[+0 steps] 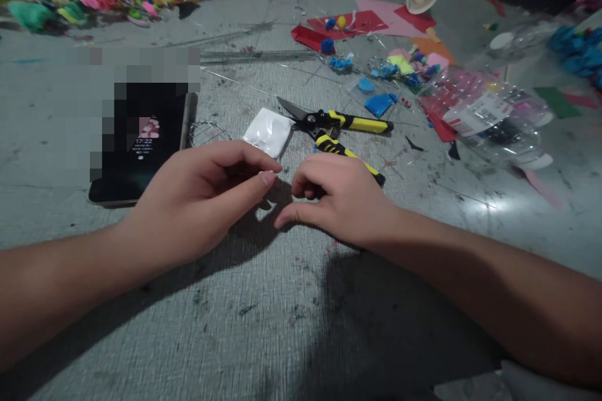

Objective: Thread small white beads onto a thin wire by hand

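Hemmed in just beyond left hand (202,194) and right hand (343,197) by one white packet (268,131) and one pair of shears (360,123), with one phone (141,144) at left and one labelled bottle (489,113) farther right, parted at right thumb and fingers, impossible to tell whether gripping anything at left

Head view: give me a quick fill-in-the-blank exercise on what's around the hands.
1. The right hand is nearer the cutters; the ____ hand is nearer the phone.
2. The cutters' handles are black and ____.
3. The packet between phone and cutters is ____.
4. The phone's clock reads ____.

Missing: left; yellow; white; 17:22.
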### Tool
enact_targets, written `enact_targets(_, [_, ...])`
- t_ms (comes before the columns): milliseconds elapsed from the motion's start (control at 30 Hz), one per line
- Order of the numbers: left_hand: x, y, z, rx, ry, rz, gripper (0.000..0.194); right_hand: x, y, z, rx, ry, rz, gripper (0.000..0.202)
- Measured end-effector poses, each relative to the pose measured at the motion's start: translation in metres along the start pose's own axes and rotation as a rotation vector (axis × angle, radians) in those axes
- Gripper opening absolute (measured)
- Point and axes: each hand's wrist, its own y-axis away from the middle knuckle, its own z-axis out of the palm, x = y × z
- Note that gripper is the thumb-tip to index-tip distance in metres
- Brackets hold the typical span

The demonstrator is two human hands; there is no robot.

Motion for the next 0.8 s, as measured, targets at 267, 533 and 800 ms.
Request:
enact_targets(267, [-0.001,0.001,0.002,-0.009,0.027,-0.014,0.015,-0.002,0.004,0.0,0.259,-0.023,-0.078,0.031])
enact_targets(533, [-0.001,0.0,0.002,-0.005,-0.03,0.01,0.009,-0.012,0.008,0.002,0.295,-0.053,-0.04,0.013])
enact_targets(800, [0.0,0.001,0.0,0.007,-0.052,0.022,0.011,-0.01,0.007,0.003,0.271,-0.082,-0.133,0.009])
